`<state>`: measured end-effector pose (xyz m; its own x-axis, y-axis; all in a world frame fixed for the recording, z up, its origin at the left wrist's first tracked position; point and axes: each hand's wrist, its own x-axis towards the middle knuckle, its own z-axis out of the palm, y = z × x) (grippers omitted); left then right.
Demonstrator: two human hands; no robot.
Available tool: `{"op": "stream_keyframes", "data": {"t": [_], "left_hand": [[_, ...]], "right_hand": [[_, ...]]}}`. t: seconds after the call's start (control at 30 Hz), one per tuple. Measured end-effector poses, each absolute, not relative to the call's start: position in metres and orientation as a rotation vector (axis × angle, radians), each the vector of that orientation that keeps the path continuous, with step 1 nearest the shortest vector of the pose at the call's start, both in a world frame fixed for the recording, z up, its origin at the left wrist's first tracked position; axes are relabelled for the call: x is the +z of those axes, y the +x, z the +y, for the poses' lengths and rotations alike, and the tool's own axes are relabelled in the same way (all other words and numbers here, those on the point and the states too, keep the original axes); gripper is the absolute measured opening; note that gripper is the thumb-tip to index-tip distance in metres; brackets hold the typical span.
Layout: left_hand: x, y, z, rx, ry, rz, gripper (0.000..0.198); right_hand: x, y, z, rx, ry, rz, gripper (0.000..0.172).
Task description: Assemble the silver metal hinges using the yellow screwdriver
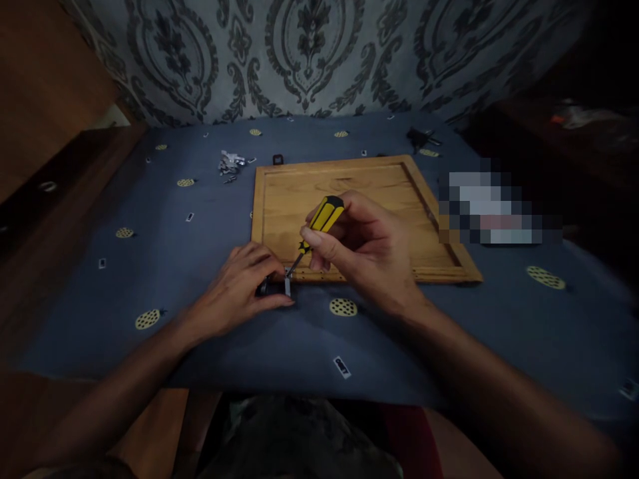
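A framed wooden panel [344, 199] lies flat on the blue patterned cloth. My right hand [369, 253] is closed around a yellow and black screwdriver [327, 214] above the panel's near edge. Its shaft slants down and left to a small metal bracket [287, 283] at the panel's near left corner. My left hand [244, 286] holds the bracket and a dark part beside it between thumb and fingers. Whether the screwdriver's tip sits in a screw is too small to tell.
On the cloth [200, 246], a pile of metal parts [231, 163] lies back left. Behind the panel is a small black square piece [278, 159]. A black tool-like object [422, 138] lies back right. Something pixelated [494, 206] is right of the panel.
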<state>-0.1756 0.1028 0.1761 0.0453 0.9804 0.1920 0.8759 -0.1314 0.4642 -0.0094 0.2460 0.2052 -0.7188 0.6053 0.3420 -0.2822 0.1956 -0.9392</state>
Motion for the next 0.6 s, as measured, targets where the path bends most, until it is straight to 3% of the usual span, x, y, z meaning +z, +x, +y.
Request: {"op": "stream_keyframes", "data": {"t": [0.33, 0.6], "left_hand": [[0.176, -0.176, 0.103, 0.695, 2.135, 1.895, 0.031], [0.174, -0.175, 0.103, 0.726, 2.122, 1.904, 0.030]], "right_hand": [[0.205, -0.010, 0.245, 1.716, -0.272, -1.761, 0.040], [0.212, -0.006, 0.250, 1.763, -0.177, -1.851, 0.030]]}}
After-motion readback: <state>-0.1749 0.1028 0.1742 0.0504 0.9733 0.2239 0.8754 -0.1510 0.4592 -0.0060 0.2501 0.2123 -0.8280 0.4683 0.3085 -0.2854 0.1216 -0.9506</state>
